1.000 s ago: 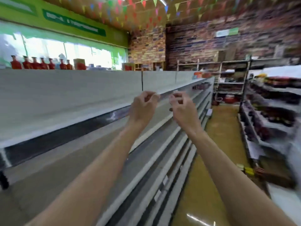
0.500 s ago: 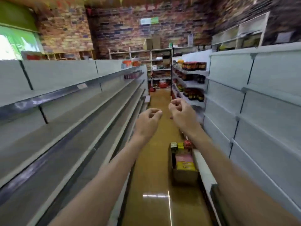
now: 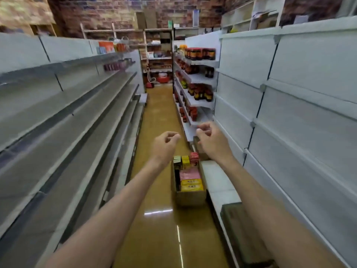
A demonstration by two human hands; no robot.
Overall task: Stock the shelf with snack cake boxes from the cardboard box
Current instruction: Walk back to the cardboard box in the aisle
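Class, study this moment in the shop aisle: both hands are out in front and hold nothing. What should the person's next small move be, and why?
Probably lower both hands toward the cardboard box on the floor and take a snack cake box. The left hand and right hand hang loosely curled and hold nothing, above the box, which is full of packs.

You are turning your head away from the bare shelves on your left (image 3: 63, 113), so the view is now running straight down the aisle. The cardboard box (image 3: 190, 196) of snack cake boxes (image 3: 190, 179) on the floor is coming closer and sitting lower in view. Your left hand (image 3: 164, 145) and right hand (image 3: 211, 141) are dropping lower in view, toward that box, fingers loosely curled and holding nothing.
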